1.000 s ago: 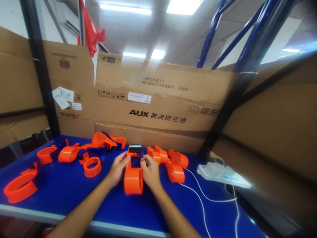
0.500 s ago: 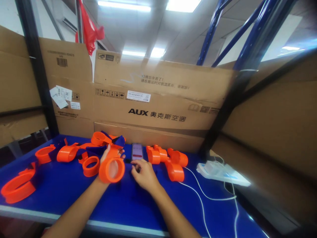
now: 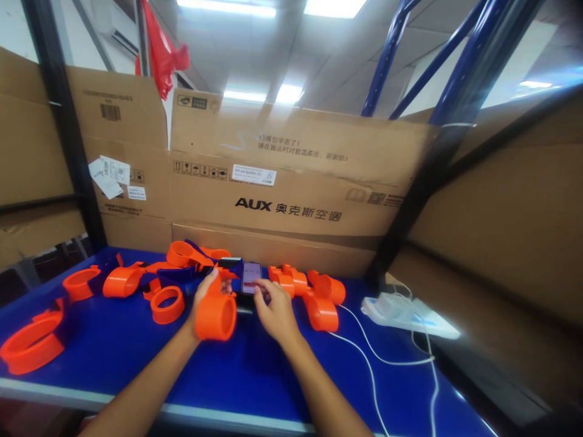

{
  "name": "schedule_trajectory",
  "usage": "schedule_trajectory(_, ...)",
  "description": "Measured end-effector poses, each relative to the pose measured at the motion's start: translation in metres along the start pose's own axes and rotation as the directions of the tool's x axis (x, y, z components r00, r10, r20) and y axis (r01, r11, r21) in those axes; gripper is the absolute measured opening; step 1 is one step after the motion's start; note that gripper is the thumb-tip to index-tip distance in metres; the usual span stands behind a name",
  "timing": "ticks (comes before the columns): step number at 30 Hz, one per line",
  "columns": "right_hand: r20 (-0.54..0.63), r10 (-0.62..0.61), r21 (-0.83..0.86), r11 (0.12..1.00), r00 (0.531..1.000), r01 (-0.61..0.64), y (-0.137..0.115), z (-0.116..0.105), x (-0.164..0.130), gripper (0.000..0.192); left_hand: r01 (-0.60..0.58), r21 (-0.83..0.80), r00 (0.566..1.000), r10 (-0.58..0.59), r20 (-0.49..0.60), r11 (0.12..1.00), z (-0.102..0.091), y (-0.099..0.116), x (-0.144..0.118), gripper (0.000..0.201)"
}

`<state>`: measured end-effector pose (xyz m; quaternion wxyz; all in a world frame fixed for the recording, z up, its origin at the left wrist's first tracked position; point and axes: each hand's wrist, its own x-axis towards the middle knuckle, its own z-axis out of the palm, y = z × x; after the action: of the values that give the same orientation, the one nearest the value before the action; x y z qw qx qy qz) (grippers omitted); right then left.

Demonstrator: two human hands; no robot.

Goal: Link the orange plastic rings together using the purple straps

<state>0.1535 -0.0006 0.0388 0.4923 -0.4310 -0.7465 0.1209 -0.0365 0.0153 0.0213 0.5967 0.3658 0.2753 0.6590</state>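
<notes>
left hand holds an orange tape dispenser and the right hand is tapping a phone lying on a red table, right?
Not quite: the table is blue, not red, as the head view shows. The left hand does hold an orange tape dispenser, and the right hand is at the phone lying on it.

I see tall cardboard boxes (image 3: 273, 182) walling a blue table (image 3: 113, 358). Blue rack beams (image 3: 387, 54) cross overhead. Ceiling light panels (image 3: 228, 9) glow above.

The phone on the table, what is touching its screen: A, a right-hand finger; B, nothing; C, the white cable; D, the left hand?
A: the right hand has a fingertip on the lit phone, while the left hand holds an orange dispenser.
</notes>
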Motion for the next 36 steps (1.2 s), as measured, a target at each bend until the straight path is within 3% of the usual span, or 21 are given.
schedule_trajectory(4, -0.081, 0.091, 0.271, 0.96, 0.993, -0.066, 0.001, -0.005, 0.004, 0.037, -0.001, 0.159, 1.0, -0.002, 0.019, 0.987, 0.006, -0.008, -0.004, 0.034)
schedule_trajectory(7, -0.047, 0.1, 0.299, 0.951, 0.994, -0.082, 0.001, -0.008, 0.005, 0.04, 0.012, 0.256, 0.995, -0.037, 0.095, 0.967, 0.01, -0.011, -0.008, 0.039)
schedule_trajectory(15, -0.005, -0.048, 0.124, 0.991, 0.999, 0.049, -0.002, -0.015, 0.003, 0.043, 0.054, 0.217, 0.98, -0.093, 0.176, 0.975, 0.023, -0.011, -0.018, 0.046)
schedule_trajectory(19, 0.024, -0.12, 0.032, 0.992, 0.993, 0.119, -0.002, -0.011, 0.001, 0.045, 0.032, 0.264, 0.987, -0.073, 0.144, 0.964, 0.024, -0.012, -0.018, 0.045)
schedule_trajectory(28, 0.046, -0.118, -0.108, 0.987, 0.992, 0.122, 0.004, -0.003, -0.006, 0.037, -0.026, 0.364, 0.992, -0.022, 0.128, 0.931, 0.015, -0.019, -0.012, 0.044)
schedule_trajectory(32, 0.066, -0.135, -0.172, 0.975, 0.989, 0.144, 0.003, -0.006, -0.007, 0.036, -0.064, 0.423, 0.985, -0.01, 0.17, 0.904, 0.017, -0.017, -0.012, 0.041)
schedule_trajectory(36, 0.108, -0.17, -0.212, 0.959, 0.979, 0.19, 0.002, -0.012, -0.007, 0.022, -0.1, 0.421, 0.97, -0.006, 0.244, 0.902, 0.023, -0.015, -0.018, 0.041)
